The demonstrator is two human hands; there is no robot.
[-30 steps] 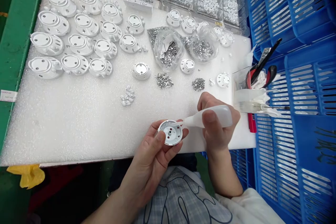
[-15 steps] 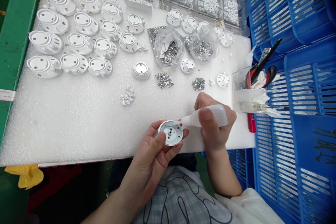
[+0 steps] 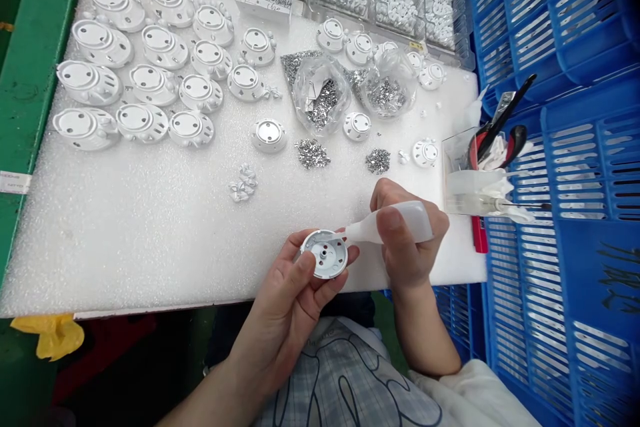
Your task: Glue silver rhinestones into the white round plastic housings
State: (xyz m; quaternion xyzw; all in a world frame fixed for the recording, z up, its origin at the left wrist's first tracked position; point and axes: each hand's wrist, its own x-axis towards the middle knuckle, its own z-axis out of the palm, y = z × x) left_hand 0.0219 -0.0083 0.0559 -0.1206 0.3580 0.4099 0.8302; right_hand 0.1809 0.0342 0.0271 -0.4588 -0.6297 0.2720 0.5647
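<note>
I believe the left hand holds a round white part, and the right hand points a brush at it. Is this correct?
Not quite: the right hand points a bottle at the part, not a brush, as the head view shows. The left hand does hold that round white part.

Worn on the head, the camera looks forward and steeply down from above the person's checked garment (image 3: 307,380), near enough that the left hand (image 3: 290,283) and right hand (image 3: 409,260) lie large below mid-frame. Its wide view takes in the white foam sheet (image 3: 150,213) beyond, from the green beam (image 3: 36,100) at left to the blue crates (image 3: 583,260) at right.
</note>
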